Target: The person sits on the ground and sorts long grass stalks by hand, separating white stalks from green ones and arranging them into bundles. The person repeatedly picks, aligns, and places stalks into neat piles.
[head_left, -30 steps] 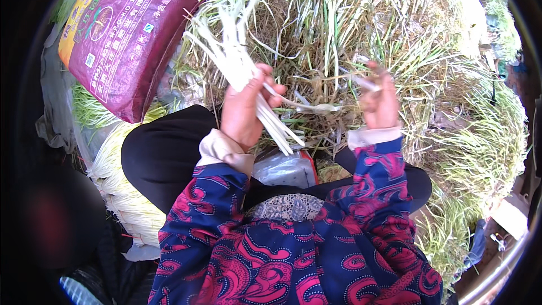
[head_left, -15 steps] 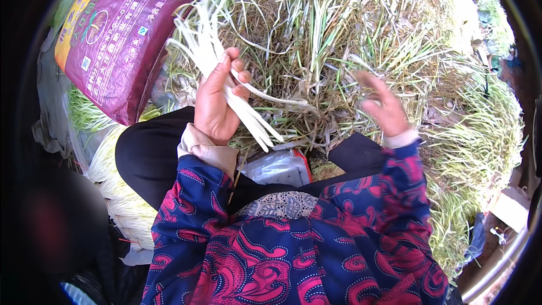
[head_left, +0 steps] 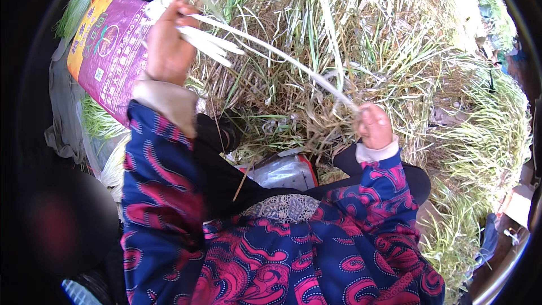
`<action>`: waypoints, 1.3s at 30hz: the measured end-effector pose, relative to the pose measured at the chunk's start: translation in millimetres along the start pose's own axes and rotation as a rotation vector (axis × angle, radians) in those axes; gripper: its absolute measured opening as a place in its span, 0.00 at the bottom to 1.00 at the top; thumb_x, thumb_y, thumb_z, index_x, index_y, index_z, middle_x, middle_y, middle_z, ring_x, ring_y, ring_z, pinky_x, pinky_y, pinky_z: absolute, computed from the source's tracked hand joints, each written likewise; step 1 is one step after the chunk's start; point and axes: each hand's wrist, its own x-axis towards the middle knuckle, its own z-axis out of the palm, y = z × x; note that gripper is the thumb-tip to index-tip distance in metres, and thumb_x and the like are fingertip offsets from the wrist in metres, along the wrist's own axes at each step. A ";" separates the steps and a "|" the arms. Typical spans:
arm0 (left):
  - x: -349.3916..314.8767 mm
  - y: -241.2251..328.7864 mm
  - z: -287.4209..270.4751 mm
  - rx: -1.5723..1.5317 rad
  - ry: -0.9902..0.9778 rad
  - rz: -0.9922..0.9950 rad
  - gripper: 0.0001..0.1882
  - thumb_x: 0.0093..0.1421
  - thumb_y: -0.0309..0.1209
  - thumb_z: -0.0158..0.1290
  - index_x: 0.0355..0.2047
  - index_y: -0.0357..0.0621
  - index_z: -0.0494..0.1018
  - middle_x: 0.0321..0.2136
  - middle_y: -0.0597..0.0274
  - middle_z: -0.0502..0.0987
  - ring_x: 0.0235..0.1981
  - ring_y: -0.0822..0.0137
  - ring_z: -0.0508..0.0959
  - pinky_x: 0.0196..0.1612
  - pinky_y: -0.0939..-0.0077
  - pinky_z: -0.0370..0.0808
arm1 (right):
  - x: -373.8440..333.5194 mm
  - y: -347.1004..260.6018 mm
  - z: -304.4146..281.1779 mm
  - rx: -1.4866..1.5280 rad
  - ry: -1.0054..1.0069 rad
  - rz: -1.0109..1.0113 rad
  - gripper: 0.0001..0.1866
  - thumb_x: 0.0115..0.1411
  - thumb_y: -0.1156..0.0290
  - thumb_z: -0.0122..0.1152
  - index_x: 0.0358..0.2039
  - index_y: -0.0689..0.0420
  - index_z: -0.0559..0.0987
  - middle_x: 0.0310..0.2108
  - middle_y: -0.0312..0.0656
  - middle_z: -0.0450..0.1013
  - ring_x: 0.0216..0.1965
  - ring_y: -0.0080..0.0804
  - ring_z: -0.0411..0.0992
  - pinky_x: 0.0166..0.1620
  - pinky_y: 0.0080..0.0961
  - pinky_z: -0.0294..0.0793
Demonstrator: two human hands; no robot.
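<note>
My left hand [head_left: 171, 42], raised at the upper left, is closed round a small bunch of pale white stalks [head_left: 210, 44]. Their cut-looking ends stick out to the right of my fist, and thin wispy tips show above it. One long pale stalk [head_left: 288, 63] runs taut from my left hand down to my right hand [head_left: 374, 126]. The fingers of my right hand pinch its lower end, low over the heap of loose leaves. What plant the stalks come from is not clear.
A wide heap of green and dry straw-coloured leaves [head_left: 305, 39] spreads in front of me. At left stands a purple and yellow sack [head_left: 116, 45], beside bundled pale stalks. A clear plastic packet with a red edge [head_left: 285, 172] lies by my crossed legs. More greens [head_left: 480, 141] lie at right.
My left hand has moved up and left with the bunch. My right hand, open and blurred before, has come down and closed on one stalk, now stretched between both hands.
</note>
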 end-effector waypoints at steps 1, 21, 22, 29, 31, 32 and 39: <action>5.3 9.8 -2.1 0.047 -0.024 0.028 0.08 0.58 0.28 0.36 0.34 0.34 0.60 0.21 0.65 0.63 0.19 0.79 0.62 0.17 0.91 0.64 | -6.3 -2.7 -10.5 0.122 0.128 0.046 0.10 0.55 0.65 0.43 0.21 0.56 0.66 0.13 0.29 0.60 0.09 0.12 0.50 0.11 0.09 0.48; -14.0 -50.4 21.8 0.210 0.108 -0.189 0.12 0.56 0.27 0.40 0.41 0.37 0.60 0.32 0.58 0.68 0.31 0.74 0.71 0.22 0.94 0.65 | 4.2 2.0 103.3 0.193 -0.020 0.212 0.08 0.56 0.69 0.43 0.33 0.60 0.68 0.19 0.29 0.62 0.20 0.12 0.58 0.22 0.08 0.57; -20.2 -62.4 23.8 0.281 0.162 -0.182 0.13 0.56 0.27 0.40 0.41 0.37 0.60 0.32 0.58 0.68 0.29 0.75 0.71 0.22 0.95 0.65 | 4.9 -0.9 102.9 0.254 -0.003 0.221 0.10 0.57 0.68 0.42 0.34 0.60 0.67 0.19 0.30 0.62 0.20 0.12 0.58 0.22 0.08 0.57; -20.0 -56.9 26.5 0.212 0.210 -0.036 0.13 0.55 0.25 0.42 0.42 0.37 0.59 0.30 0.60 0.67 0.27 0.76 0.69 0.22 0.94 0.66 | -6.8 -4.5 102.5 0.233 -0.191 0.286 0.15 0.56 0.62 0.41 0.37 0.60 0.66 0.17 0.32 0.63 0.16 0.13 0.55 0.19 0.08 0.53; -23.5 -57.5 21.8 0.296 0.123 -0.065 0.16 0.55 0.24 0.42 0.44 0.38 0.56 0.33 0.58 0.67 0.29 0.75 0.70 0.23 0.93 0.66 | -8.2 -7.6 101.1 0.274 -0.130 0.321 0.12 0.56 0.64 0.41 0.33 0.59 0.67 0.15 0.31 0.61 0.14 0.13 0.53 0.18 0.08 0.51; -26.9 -68.7 24.2 0.342 0.123 -0.087 0.17 0.55 0.23 0.41 0.46 0.38 0.54 0.33 0.57 0.68 0.30 0.75 0.70 0.23 0.93 0.66 | -5.8 3.5 100.3 0.204 -0.017 0.207 0.09 0.56 0.66 0.42 0.29 0.59 0.66 0.13 0.28 0.57 0.13 0.12 0.52 0.16 0.09 0.49; -77.8 -122.5 30.5 0.515 -0.007 -0.488 0.12 0.53 0.31 0.46 0.38 0.44 0.63 0.24 0.67 0.70 0.28 0.74 0.71 0.27 0.84 0.66 | 17.2 -6.5 114.3 -0.407 0.097 -0.123 0.08 0.51 0.70 0.48 0.31 0.57 0.67 0.22 0.49 0.67 0.25 0.44 0.68 0.26 0.28 0.66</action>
